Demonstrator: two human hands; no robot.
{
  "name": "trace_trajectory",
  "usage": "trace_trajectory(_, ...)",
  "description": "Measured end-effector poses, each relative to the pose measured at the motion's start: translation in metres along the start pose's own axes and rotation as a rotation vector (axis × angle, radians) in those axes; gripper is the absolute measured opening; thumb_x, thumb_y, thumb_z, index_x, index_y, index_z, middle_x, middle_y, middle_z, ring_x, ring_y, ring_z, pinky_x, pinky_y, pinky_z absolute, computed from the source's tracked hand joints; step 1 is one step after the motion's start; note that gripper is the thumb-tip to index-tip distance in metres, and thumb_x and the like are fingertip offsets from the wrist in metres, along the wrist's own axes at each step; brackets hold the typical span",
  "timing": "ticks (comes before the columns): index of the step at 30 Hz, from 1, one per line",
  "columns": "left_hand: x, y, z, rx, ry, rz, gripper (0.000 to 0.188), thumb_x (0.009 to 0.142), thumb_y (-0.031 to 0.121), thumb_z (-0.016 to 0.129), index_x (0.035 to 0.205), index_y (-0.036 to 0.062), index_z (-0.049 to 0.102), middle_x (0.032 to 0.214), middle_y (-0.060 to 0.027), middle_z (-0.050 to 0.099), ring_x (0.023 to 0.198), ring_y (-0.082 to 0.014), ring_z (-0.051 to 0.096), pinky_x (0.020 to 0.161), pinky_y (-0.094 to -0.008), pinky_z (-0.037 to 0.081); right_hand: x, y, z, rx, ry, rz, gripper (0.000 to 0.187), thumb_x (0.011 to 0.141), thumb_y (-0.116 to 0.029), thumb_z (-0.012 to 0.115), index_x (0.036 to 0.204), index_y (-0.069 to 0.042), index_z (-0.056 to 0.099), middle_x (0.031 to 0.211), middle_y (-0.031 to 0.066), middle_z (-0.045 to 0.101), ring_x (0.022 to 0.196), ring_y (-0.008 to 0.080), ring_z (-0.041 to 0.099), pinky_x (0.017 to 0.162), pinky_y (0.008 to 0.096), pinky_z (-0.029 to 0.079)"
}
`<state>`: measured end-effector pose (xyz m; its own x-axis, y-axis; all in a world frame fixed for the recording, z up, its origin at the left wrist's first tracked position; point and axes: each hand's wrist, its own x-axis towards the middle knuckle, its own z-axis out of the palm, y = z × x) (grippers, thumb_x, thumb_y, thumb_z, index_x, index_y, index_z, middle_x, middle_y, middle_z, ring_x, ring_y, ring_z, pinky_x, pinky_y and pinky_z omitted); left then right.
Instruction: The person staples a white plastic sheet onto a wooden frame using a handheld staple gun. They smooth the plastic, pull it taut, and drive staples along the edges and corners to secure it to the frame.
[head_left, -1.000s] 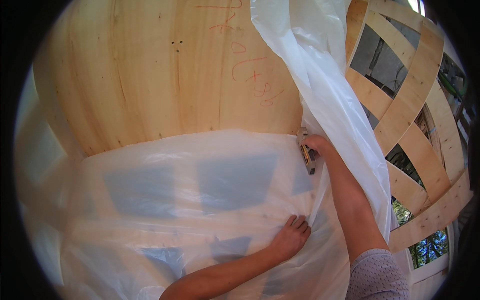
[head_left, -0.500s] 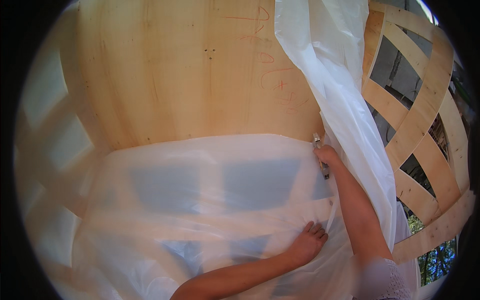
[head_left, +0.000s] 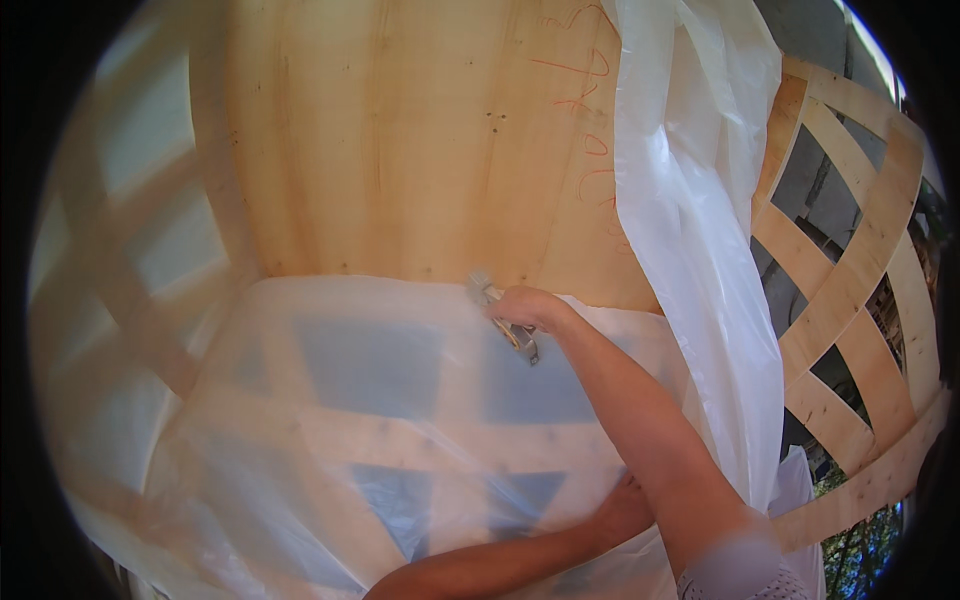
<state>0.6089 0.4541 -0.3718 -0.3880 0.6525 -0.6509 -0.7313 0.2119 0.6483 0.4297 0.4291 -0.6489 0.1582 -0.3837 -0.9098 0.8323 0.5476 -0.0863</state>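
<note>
My right hand (head_left: 525, 306) is closed round a metal staple gun (head_left: 513, 333), its front end blurred by motion. The tool lies close to the top edge of a translucent plastic sheet (head_left: 400, 360), where the sheet meets a plywood panel (head_left: 400, 140). Lower down, my left hand (head_left: 622, 508) rests at the sheet; my right forearm crosses in front of it and hides most of its fingers.
A loose fold of white plastic (head_left: 690, 230) hangs down at the right. Beyond it stands a lattice of wooden strips (head_left: 840, 300) with gaps between them. More lattice (head_left: 110, 220) shows hazily through plastic at the left. Red marks are drawn on the panel.
My right hand has moved left along the sheet's top edge with the staple gun. The right forearm now covers the fingers of my left hand. The view has shifted slightly.
</note>
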Motion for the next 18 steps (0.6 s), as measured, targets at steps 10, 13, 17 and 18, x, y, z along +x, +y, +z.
trace_trajectory(10,-0.005,0.047,-0.038,-0.664,-0.044,-0.378,0.041,0.092,0.026,0.063,0.125,0.0020,0.057,0.131,-0.0174,0.056,0.125,-0.0315,0.048,0.105,-0.0417,0.039,0.030,-0.006,0.032,-0.079,0.093,0.016,0.038,0.085,-0.035,0.053,0.083,-0.001,0.068,0.080,0.0119,0.069,0.071,0.0269,0.068,0.069,0.0406,0.054)
trace_trajectory(13,-0.005,0.046,-0.038,-0.645,-0.064,-0.363,0.040,0.093,0.027,0.062,0.124,0.0024,0.057,0.130,-0.0176,0.057,0.124,-0.0315,0.050,0.104,-0.0417,0.040,0.028,-0.002,0.040,-0.140,0.160,0.093,0.044,0.087,-0.039,0.050,0.080,-0.001,0.070,0.083,0.0103,0.071,0.077,0.0258,0.069,0.076,0.0391,0.053)
trace_trajectory(17,-0.001,0.045,-0.049,-0.532,-0.123,-0.295,0.040,0.093,0.029,0.061,0.123,0.0030,0.058,0.128,-0.0178,0.058,0.123,-0.0316,0.051,0.103,-0.0416,0.041,0.032,0.007,0.051,-0.195,0.297,0.094,0.054,0.088,-0.049,0.048,0.076,-0.001,0.068,0.076,0.0148,0.069,0.075,0.0295,0.066,0.072,0.0405,0.051)
trace_trajectory(18,0.001,0.046,-0.053,-0.484,-0.143,-0.264,0.040,0.093,0.029,0.061,0.123,0.0031,0.058,0.128,-0.0179,0.058,0.122,-0.0316,0.051,0.103,-0.0416,0.041,0.032,0.010,0.054,-0.081,0.291,0.085,0.056,0.089,-0.052,0.048,0.078,0.000,0.068,0.080,0.0160,0.069,0.078,0.0299,0.067,0.074,0.0409,0.051)
